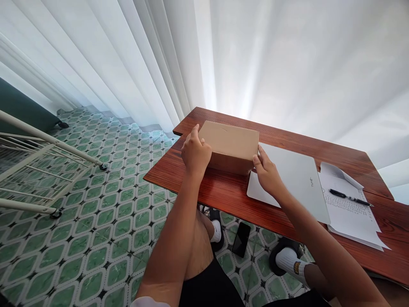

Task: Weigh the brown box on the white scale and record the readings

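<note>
A closed brown cardboard box (231, 140) rests on the left part of the reddish-brown wooden table (220, 181). My left hand (195, 151) grips its left end, with the fingers over the far side of that edge. On the right end, my right hand (266, 168) holds the near corner between thumb and fingers. Beneath my right hand and wrist lies a closed silver laptop (295, 179), close beside the box. The box's underside and far side are hidden.
Handwritten papers (351, 213) with a black pen (349, 197) on top lie right of the laptop. A black phone (241, 239) is on the green tiled floor (128, 226) between my feet. A white wheeled rack (47, 170) stands at left. White curtains (271, 64) hang behind the table.
</note>
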`<move>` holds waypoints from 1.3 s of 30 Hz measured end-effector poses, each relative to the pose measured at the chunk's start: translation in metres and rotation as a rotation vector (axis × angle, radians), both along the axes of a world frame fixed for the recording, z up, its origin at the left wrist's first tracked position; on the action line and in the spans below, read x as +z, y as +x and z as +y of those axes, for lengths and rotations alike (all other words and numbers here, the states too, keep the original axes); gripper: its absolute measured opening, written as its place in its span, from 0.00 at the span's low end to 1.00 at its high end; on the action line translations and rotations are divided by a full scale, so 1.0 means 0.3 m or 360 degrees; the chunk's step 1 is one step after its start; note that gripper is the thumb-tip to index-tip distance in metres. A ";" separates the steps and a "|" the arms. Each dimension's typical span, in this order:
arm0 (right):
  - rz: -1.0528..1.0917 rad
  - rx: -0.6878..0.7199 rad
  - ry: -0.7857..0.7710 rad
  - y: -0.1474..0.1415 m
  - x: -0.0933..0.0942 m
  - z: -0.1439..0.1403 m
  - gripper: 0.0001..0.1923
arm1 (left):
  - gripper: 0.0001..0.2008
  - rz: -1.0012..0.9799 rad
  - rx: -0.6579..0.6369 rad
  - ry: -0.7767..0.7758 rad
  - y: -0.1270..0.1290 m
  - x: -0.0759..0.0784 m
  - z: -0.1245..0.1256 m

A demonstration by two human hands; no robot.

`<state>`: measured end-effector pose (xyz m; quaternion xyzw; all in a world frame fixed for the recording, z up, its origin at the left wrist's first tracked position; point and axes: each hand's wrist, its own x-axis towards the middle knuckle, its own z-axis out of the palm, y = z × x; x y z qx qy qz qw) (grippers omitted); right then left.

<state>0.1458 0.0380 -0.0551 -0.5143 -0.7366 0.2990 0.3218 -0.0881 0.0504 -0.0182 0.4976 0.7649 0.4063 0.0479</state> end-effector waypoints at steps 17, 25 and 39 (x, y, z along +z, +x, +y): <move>-0.0051 -0.0083 0.0218 0.226 0.109 -0.161 0.20 | 0.15 0.1091 -0.0974 0.1541 0.318 -0.042 -0.166; -0.0318 -0.0152 0.0461 0.514 0.141 -0.273 0.14 | 0.05 0.1217 -0.1486 0.1670 0.474 -0.124 -0.245; -0.0564 -0.0571 0.0510 0.937 0.110 -0.283 0.15 | 0.04 0.1551 -0.2220 0.1497 0.598 -0.192 -0.287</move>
